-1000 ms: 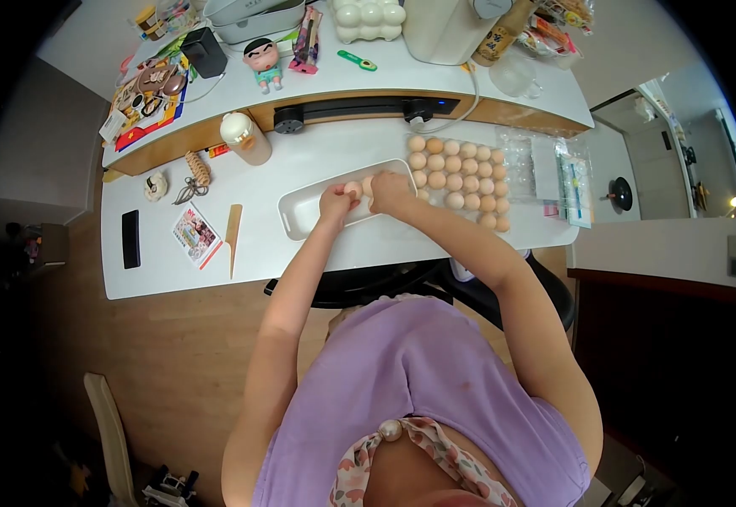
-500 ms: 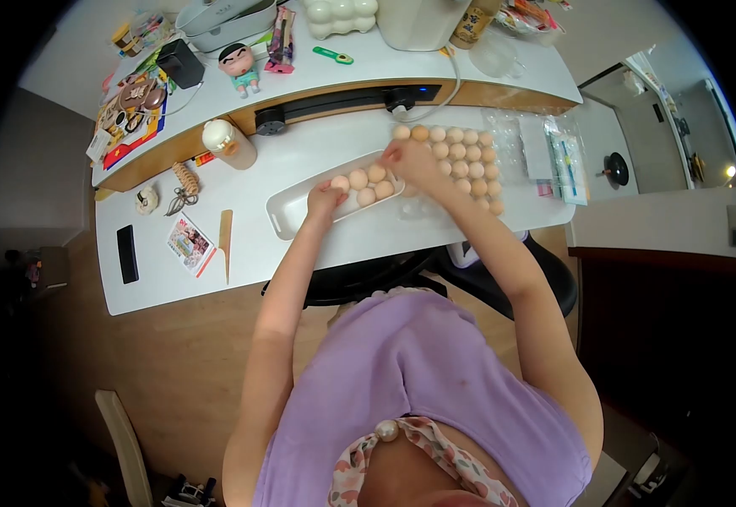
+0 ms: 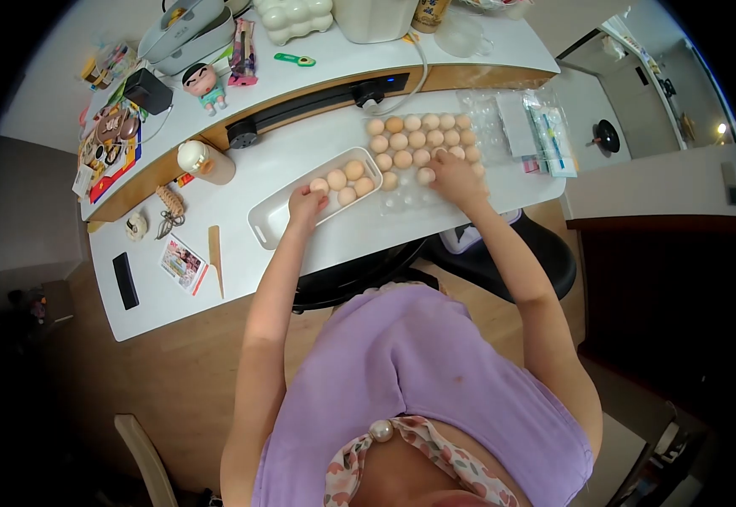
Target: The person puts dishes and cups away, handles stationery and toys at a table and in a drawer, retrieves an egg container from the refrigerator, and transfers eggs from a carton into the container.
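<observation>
My left hand is at the long white container, its fingers closed around an egg. Several other eggs lie beside it in the container's right half, while the left half shows bare bottom. Over the front of a clear plastic egg tray, my right hand has its fingertips closed at another egg. That hand covers part of the tray's near rows. Rows of brown and pale eggs fill the back of the tray, and a few front cups hold none.
Behind the container stands a white-capped bottle. A raised shelf with a figurine and bins runs along the back. Left are a phone, a card and a wooden comb-like strip. Clear packaging lies right.
My right hand has moved from the container's right end to the front of the egg tray, at an egg there. My left hand stays on its egg. The whole view has shifted slightly.
</observation>
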The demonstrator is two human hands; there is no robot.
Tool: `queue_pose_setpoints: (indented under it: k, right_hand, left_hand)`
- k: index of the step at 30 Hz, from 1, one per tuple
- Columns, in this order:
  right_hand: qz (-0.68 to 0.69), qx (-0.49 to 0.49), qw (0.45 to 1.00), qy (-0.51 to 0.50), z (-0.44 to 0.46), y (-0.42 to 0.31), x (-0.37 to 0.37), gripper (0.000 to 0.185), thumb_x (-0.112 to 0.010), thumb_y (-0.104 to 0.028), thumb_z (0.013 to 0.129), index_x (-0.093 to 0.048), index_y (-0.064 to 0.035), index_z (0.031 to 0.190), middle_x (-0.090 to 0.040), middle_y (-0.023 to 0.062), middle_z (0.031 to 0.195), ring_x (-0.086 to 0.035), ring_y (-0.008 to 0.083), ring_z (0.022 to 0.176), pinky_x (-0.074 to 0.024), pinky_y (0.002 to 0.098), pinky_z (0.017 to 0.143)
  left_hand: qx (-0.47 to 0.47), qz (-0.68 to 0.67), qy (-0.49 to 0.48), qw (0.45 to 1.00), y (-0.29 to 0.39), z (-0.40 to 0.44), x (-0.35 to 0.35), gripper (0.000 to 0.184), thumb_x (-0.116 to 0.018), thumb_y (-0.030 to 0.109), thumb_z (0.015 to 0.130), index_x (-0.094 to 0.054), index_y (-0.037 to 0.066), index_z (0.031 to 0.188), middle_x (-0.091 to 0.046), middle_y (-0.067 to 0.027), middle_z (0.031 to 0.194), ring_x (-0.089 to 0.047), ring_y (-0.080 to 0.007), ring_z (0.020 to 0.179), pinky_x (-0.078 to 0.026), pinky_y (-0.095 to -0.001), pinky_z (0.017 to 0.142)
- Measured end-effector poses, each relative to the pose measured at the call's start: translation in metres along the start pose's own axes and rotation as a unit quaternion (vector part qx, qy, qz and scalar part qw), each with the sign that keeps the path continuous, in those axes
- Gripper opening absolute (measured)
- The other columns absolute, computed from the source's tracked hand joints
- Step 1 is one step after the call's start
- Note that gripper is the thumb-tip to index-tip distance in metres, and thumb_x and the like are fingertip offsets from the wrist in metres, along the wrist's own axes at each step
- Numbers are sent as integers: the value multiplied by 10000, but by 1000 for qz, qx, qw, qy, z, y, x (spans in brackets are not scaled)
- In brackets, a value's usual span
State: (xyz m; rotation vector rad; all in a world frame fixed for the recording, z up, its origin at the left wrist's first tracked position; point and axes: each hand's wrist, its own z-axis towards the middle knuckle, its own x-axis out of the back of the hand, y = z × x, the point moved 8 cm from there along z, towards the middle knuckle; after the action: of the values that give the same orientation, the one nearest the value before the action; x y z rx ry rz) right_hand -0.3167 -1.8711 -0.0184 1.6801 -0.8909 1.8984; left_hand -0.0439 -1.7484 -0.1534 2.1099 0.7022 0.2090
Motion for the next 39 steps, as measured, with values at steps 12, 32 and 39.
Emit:
queue_pose_setpoints:
  k: [12,32,39]
  right_hand:
    - [-102,34,994,33,8,-3,-31,150,-554,-114,685,-575,-65,825,-575,82,899,-545,237,873,-432,364,744]
    - [75,91,967,-227,86,-186,-69,285,-728,-195,595,-654,-93,851,-629,115,812,-602,269,848,-480,381,742]
    - [41,58,976,-208,85,-201,-58,310,-743,-139,589,-597,-67,853,-628,123,883,-577,297,933,-491,379,747]
  left_hand:
    - [43,14,-17,999,2,-6,-1,424,-554,135,792,-435,-32,1163,-545,-140,1024,-610,-219,761,-541,-313,525]
    - [60,37,-17,997,4,-13,12,306,-442,266,827,-552,81,1044,-561,-69,1004,-556,-210,802,-474,-335,623]
    - [62,71,3,996,12,-21,17,330,-450,228,812,-549,66,1082,-546,-89,1031,-558,-230,814,-490,-354,604]
